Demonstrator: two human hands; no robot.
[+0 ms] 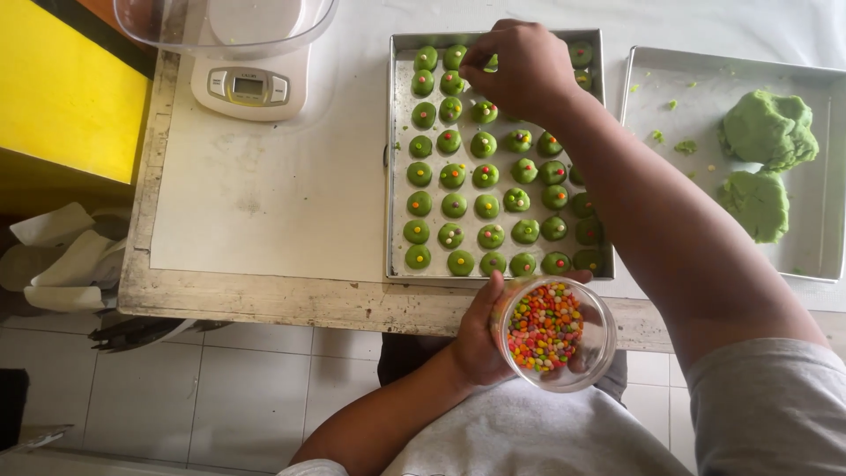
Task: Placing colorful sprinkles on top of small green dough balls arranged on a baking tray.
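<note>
While the left hand (480, 339) cups a clear glass bowl (555, 333) of multicoloured candy sprinkles (545, 325) just below the near edge of the tabletop (273, 194), the right hand (520, 66) reaches across a square metal baking tray (398, 106) to its far rows. Its fingertips are pinched narrow over a green cookie dough ball (492, 63); whether they hold a sprinkle cannot be told. Rows of green dough balls (471, 207) fill the tray, most topped with coloured sprinkles. Just right of it, a second metal tray (811, 167) holds two lumps of green dough (765, 163). Far left on the tabletop stands a white kitchen scale (248, 86) carrying a clear bowl (225, 22).
</note>
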